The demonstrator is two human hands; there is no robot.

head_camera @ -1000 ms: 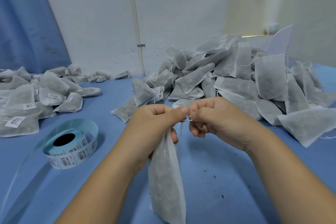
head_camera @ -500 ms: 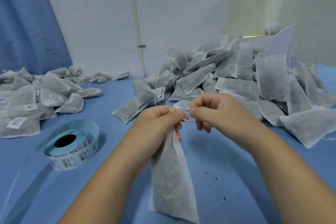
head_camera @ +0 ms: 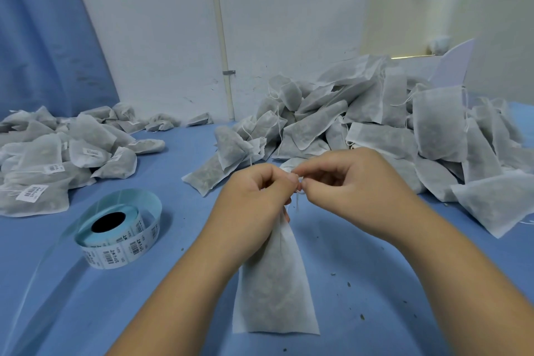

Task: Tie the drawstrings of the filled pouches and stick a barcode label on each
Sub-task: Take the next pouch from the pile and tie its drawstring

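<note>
Blue table (head_camera: 361,240): pouch (head_camera: 274,292) directly below left hand (head_camera: 254,199).

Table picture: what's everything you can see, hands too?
held pouch: one, white-grey, below the hands, centre
drawstring: one, white, pinched between both hands
labelled pouches: many, white-grey, heap at left
unlabelled pouches: many, white-grey, heap at right
barcode label roll: one, pale blue with white labels, left of the hands
table: one, blue
curtain: one, blue, far left
pipe: one, white, upright at back
left hand: grips held pouch's neck
right hand: pinches drawstring
</note>
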